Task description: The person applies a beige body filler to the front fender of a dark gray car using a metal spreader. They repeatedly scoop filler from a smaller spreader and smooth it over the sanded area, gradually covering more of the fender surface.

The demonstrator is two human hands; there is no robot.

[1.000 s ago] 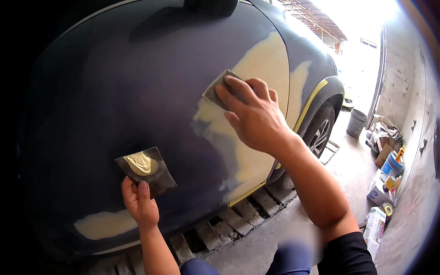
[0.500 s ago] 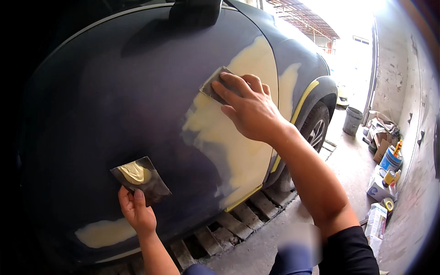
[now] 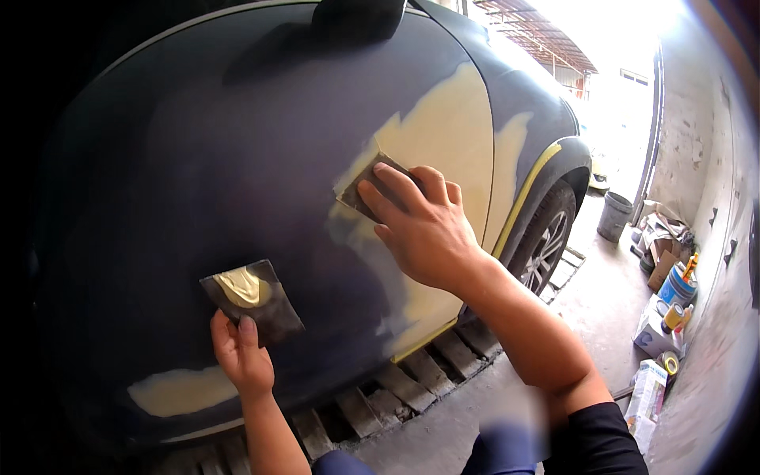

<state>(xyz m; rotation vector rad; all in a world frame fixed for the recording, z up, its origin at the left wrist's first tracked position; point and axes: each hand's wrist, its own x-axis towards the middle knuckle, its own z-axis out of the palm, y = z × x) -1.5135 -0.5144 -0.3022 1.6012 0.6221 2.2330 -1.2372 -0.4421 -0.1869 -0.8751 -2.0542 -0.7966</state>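
Note:
A dark car door (image 3: 261, 158) fills the left and middle of the view, with pale yellow body filler (image 3: 443, 142) spread over its right part. My right hand (image 3: 427, 226) grips a flat dark spreader (image 3: 366, 188), its fingers pressing it to the door at the filler's left edge. Lower left, my left hand (image 3: 242, 356) pinches a dark square spreader plate (image 3: 273, 313) between thumb and fingers. A lump of yellow filler putty (image 3: 243, 286) lies on this plate. Below it, a separate filler patch (image 3: 182, 391) covers the door's lower edge.
Yellow masking tape (image 3: 529, 194) runs along the wheel arch beside the front wheel (image 3: 546, 237). The side mirror (image 3: 356, 17) juts out above. Floor grating (image 3: 404, 388) lies under the door. A bucket (image 3: 614, 217), a blue-and-white tub (image 3: 678, 285) and boxes (image 3: 659, 331) stand along the right wall.
My right hand has moved the spreader downward and slightly left across the filler. My left hand keeps holding the plate of putty. The view has shifted slightly.

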